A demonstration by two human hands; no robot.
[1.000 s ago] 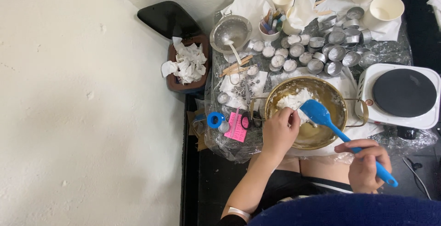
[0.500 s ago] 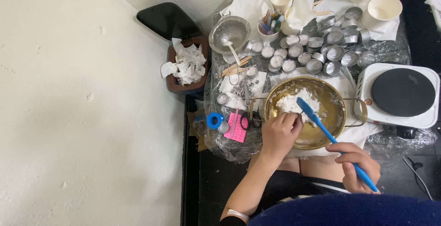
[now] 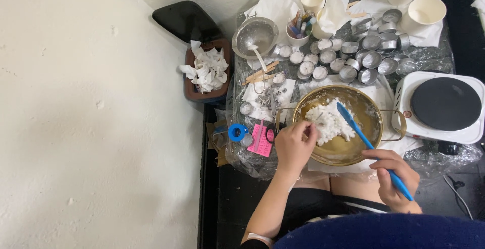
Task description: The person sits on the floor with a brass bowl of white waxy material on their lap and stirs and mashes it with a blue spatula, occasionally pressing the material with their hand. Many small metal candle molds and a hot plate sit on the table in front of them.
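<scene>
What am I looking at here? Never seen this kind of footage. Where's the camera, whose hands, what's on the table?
There is no machine, just a person working with bare hands. The one picture comes from a camera on their head, looking straight down.

The right hand holds a blue spatula, its blade in a brass bowl of white crumbly stuff. The left hand rests on the bowl's near rim, fingertips touching the white stuff.

Around the bowl: many small metal cups, paper cups, a metal strainer, a hot plate, a roll of blue tape. A bin of crumpled tissues sits beside the table.
</scene>
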